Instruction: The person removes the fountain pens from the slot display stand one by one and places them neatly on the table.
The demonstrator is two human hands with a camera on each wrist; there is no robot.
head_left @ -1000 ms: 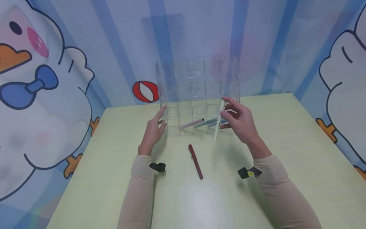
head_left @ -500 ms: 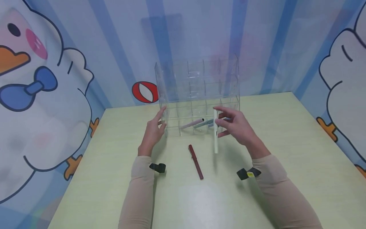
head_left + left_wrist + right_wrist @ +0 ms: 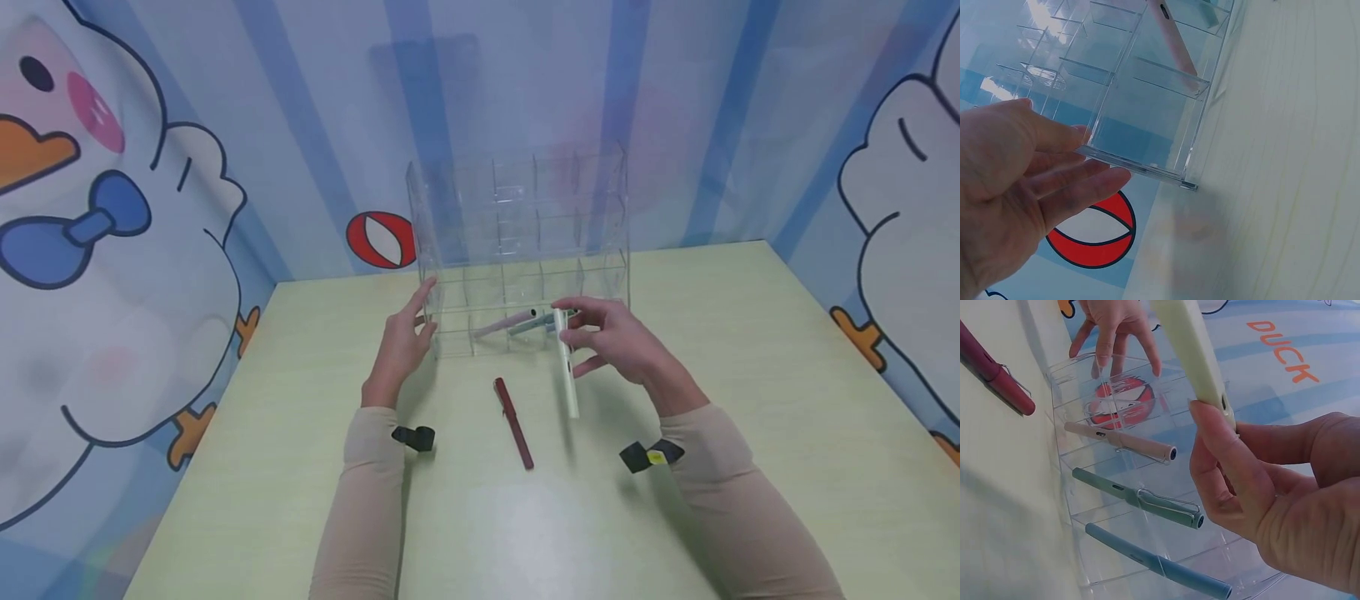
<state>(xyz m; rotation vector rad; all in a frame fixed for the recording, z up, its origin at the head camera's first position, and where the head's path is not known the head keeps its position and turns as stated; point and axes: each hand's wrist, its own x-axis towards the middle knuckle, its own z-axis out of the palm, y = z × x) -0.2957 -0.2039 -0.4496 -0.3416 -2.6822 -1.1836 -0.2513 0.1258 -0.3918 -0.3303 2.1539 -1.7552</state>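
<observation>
A clear compartment organizer [image 3: 521,275] stands at the back of the table. My left hand [image 3: 399,346] rests its nearly straight fingers against the organizer's left side; in the left wrist view the fingertips touch the side's edge. My right hand [image 3: 618,340] pinches a white pen [image 3: 567,379] between thumb and fingers, in front of the organizer's lower right part. The pen slants, its lower end toward me. A pale pink pen [image 3: 1129,444], a green pen [image 3: 1132,495] and a blue pen [image 3: 1154,561] lie in separate bottom compartments. On the table lies a dark red pen [image 3: 513,423].
The light wood-patterned table [image 3: 247,467] runs up to a blue striped backdrop [image 3: 517,75] behind the organizer. Cartoon ducks are printed on the backdrop at both sides. The organizer's upper compartments [image 3: 517,183] rise in tiers toward the back.
My right hand has moved slightly left and toward me with the white pen, whose lower end has swung from the left to the right. The left hand has stayed in place.
</observation>
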